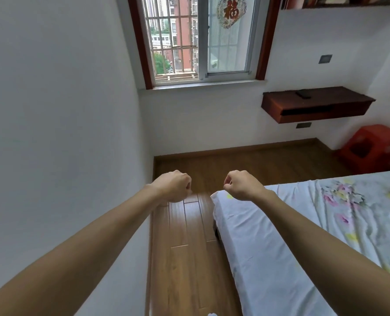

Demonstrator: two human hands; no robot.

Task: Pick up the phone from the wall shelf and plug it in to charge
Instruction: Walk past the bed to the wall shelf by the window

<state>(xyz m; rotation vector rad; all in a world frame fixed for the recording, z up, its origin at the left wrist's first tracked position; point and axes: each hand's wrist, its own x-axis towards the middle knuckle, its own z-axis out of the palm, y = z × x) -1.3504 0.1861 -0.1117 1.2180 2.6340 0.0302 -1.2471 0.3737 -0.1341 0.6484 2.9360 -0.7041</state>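
A dark red-brown wall shelf (340, 99) hangs on the far wall at the upper right. On its top lies a flat black phone (303, 94). A grey socket plate (303, 125) sits on the wall just under the shelf, and another grey plate (325, 59) is higher up. My left hand (174, 185) and my right hand (242, 184) are stretched out in front of me, both curled into loose fists with nothing in them, far short of the shelf.
A bed with a white flowered sheet (303, 236) fills the lower right. A strip of wooden floor (189, 247) runs between it and the left wall. A red plastic stool (369, 151) stands below the shelf. A barred window (198, 39) is straight ahead.
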